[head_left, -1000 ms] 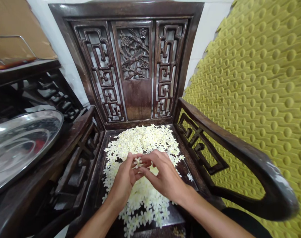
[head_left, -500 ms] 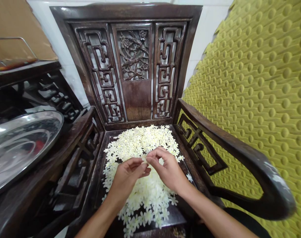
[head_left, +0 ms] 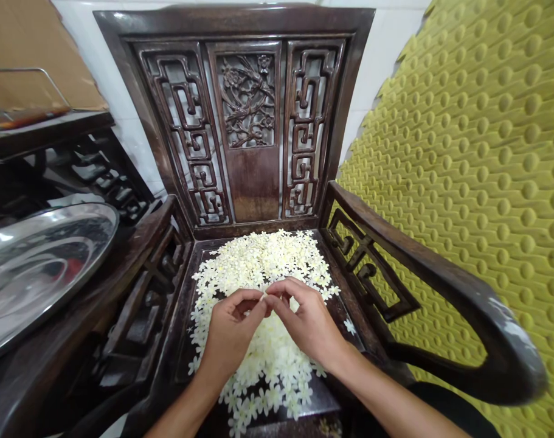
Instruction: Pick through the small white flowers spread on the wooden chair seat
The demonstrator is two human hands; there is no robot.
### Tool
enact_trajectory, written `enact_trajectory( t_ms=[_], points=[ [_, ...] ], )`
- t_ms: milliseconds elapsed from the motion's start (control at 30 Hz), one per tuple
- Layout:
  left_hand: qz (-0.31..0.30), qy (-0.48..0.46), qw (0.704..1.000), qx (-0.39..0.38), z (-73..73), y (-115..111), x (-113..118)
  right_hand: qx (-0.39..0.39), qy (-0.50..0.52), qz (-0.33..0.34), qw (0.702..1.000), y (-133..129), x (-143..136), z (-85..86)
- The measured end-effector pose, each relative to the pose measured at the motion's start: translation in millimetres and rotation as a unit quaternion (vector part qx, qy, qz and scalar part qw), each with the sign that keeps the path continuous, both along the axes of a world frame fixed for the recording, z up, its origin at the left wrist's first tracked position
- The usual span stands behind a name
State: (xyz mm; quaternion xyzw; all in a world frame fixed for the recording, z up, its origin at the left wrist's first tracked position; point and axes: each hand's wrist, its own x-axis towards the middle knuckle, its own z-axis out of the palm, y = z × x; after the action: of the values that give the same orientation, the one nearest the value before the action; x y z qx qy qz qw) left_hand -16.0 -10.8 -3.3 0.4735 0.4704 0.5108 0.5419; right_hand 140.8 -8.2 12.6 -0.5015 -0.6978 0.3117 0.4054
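Above the seat, my left hand (head_left: 233, 325) and my right hand (head_left: 304, 310) meet at the fingertips. Both are closed in a pinch on a small white flower (head_left: 263, 295), most of which the fingers hide. Below and around them a thick layer of pale yellow-white flowers (head_left: 263, 258) covers much of the dark wooden seat (head_left: 320, 395). One single flower (head_left: 349, 326) lies apart, near the right edge of the seat. My wrists and palms block the view of part of the heap.
The chair has a carved back (head_left: 253, 182) and a curved right armrest (head_left: 432, 286). To the left, a round metal tray (head_left: 39, 261) rests near the left armrest (head_left: 135, 255). A yellow bumpy mat (head_left: 477, 152) stands upright along the right side.
My hands have drawn together, fingertips now touching around the flower. The right hand has shifted slightly left and down, and the flower shows less than before.
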Motion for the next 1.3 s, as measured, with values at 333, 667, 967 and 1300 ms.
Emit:
enact_trajectory(
  t_ms=[333, 667, 967, 1300],
  points=[
    [-0.05, -0.021, 0.997, -0.061, 7.6, -2.8, -2.0, 0.083, -0.027, 0.011, 0.996, 3.9, 5.7, -3.4],
    [-0.059, -0.045, 0.994, -0.081, 2.9, -0.7, -3.3, 0.037, -0.004, 0.005, 0.999, 5.9, 6.9, -4.8],
    [-0.055, -0.037, 0.994, -0.085, 5.6, -0.2, -2.1, -0.016, 0.031, 0.002, 0.999, 5.6, 6.7, -4.4],
    [-0.071, -0.026, 0.995, -0.066, 8.8, -0.9, -4.7, 0.041, -0.032, -0.015, 0.999, 4.9, 4.8, 0.6]
  ],
)
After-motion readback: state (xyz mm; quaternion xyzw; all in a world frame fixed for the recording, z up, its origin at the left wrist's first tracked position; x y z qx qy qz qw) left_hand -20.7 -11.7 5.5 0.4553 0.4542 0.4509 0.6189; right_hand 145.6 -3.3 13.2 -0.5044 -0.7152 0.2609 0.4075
